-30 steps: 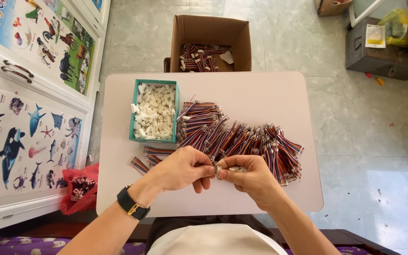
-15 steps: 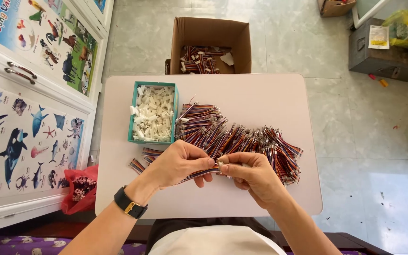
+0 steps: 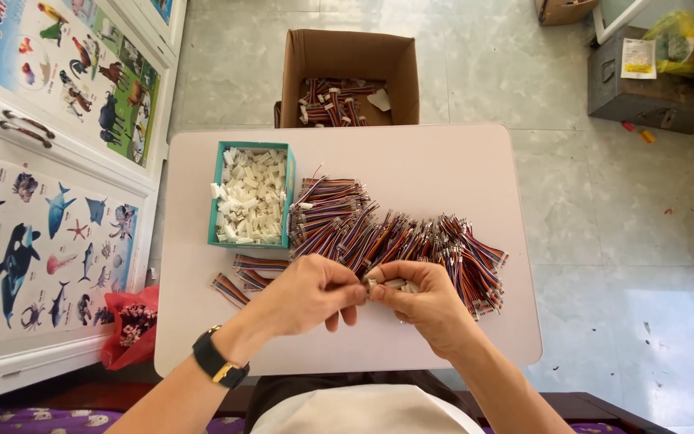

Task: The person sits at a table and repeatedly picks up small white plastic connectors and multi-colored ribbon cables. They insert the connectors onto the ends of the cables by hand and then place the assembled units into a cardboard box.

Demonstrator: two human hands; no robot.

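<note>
A small white connector (image 3: 369, 284), pinched between the fingertips of both hands, sits at lower centre of the frame above the pale bench (image 3: 435, 161). The left hand (image 3: 307, 293) (a black watch on its wrist) and the right hand (image 3: 423, 305) meet there, fingers clenched on the piece. Behind them sprawls a heap of striped ribbon cables (image 3: 395, 233); a teal tray (image 3: 285, 201) of white connectors stands upper left, with a cardboard box (image 3: 347, 56) beyond.
</note>
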